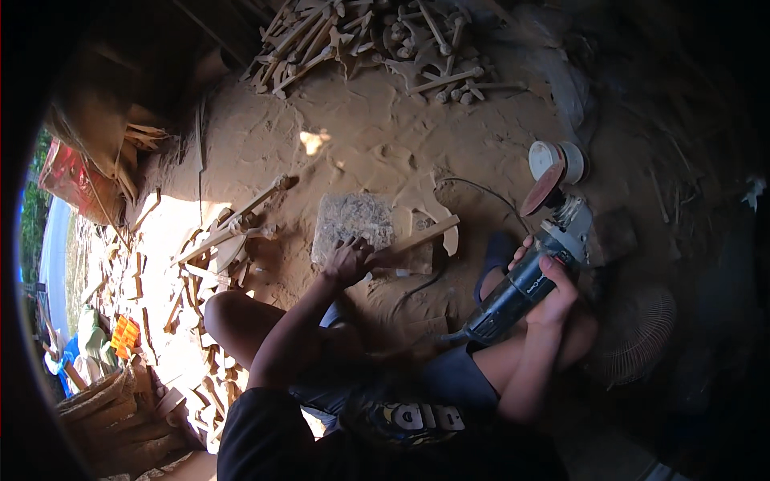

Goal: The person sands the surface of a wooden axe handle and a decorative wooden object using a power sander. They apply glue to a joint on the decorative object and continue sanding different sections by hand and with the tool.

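Over at the sunny left edge of the floor point(265, 120), a red bag point(76, 180) stood out, with an orange packet point(125, 337) on the nearer side. Moving right, pale scraps lay scattered in the glare, and a long knobbed piece point(258, 200) slanted across them. Then came the rough stone block point(341, 215), and there was your left grip point(349, 260) at its near edge, closed around one end of a pale strip point(421, 236)! That strip angled up and away to the right, its free end jutting past the block's right edge. Beyond, at the far edge of the floor, a big pile of knobbed pieces point(321, 40) was heaped. A flat, curved piece point(451, 243) peeked out by the strip's free end, and a dark cord point(493, 191) curved past it. On your right, the right grip point(557, 297) was wrapped firmly around an angle grinder point(513, 297), its reddish disc point(543, 189) raised well apart from the strip. A white spool-shaped thing point(571, 162) showed just behind that disc, and farther right, in shadow, sat a round wire guard point(640, 337).
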A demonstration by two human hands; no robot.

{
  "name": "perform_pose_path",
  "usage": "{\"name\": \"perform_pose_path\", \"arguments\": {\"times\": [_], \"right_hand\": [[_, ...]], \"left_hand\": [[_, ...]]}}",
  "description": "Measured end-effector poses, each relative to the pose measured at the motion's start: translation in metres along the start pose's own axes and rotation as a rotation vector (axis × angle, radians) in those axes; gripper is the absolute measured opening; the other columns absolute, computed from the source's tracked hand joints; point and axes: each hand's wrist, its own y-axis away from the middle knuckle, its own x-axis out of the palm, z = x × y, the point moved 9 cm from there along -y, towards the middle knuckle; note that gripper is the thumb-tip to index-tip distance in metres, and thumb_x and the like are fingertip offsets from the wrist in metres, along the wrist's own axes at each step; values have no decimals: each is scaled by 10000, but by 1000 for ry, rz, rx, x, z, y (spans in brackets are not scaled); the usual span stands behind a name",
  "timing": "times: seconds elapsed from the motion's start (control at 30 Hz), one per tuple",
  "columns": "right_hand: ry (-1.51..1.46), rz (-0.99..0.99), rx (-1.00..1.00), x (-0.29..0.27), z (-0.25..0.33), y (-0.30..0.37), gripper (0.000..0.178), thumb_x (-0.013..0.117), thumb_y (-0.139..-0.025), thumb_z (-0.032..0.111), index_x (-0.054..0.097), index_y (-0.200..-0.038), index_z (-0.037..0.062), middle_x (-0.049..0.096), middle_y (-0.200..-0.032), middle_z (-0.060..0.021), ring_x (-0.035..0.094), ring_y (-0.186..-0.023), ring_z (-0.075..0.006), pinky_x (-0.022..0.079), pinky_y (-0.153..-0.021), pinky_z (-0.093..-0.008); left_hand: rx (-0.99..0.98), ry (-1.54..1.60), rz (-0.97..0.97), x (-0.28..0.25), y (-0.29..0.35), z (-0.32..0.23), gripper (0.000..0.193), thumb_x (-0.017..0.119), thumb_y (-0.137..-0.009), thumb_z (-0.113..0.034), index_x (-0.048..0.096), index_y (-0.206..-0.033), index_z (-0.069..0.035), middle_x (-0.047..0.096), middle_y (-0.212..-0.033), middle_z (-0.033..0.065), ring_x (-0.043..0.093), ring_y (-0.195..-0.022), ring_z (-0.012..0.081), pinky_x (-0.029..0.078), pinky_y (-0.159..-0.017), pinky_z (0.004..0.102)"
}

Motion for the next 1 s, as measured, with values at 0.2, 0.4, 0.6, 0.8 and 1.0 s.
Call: {"name": "perform_pose_path", "arguments": {"times": [0.2, 0.4, 0.6, 0.8, 1.0], "right_hand": [[1122, -90, -372, 37, -40, -8, 793, 904, -828, 229, 416, -1394, -39, 634, -1140, -155, 658, -963, -202, 550, -866, -365], [1326, 222, -202, 58, -162, -23, 901, 889, -809, 283, 366, -1473, -28, 612, -1245, -226, 633, -1140, -319, 496, -1008, -438], [1549, 567, 10, 137, -265, 2, 945, 818, -814, 275, 259, -1549, 76, 679, -1102, -358, 672, -1019, -545, 538, -866, -585], [1912, 503, 182, 102, -267, -17, 911, 785, -826, 276, 269, -1563, 134, 701, -980, -365, 660, -947, -580, 519, -820, -653], [1808, 746, 84, 170, -312, 5, 947, 750, -849, 310, 225, -1611, 109, 699, -956, -368, 677, -928, -567, 532, -813, -642]], "left_hand": [[-1110, 114, -12, -10, 113, 80, 437, 585, -1012, -427, 572, -1266, -72, 590, -1282, 244, 590, -1242, 396, 514, -932, 583], [-1247, 1610, 5, 120, 126, 47, 504, 473, -1006, -505, 572, -1196, -49, 581, -1017, 167, 617, -879, 410, 542, -794, 511], [-1018, 1651, -267, 217, 150, 157, 315, 450, -1006, -333, 632, -988, -77, 621, -862, 120, 598, -750, 269, 503, -646, 424], [-1356, 1743, -305, 237, 94, 90, 460, 354, -1034, -319, 691, -900, -36, 692, -849, 162, 669, -703, 306, 535, -622, 459], [-1108, 986, -204, 228, 158, 178, 468, 468, -1002, -333, 706, -900, 57, 745, -864, 216, 753, -817, 356, 570, -678, 496]]}}
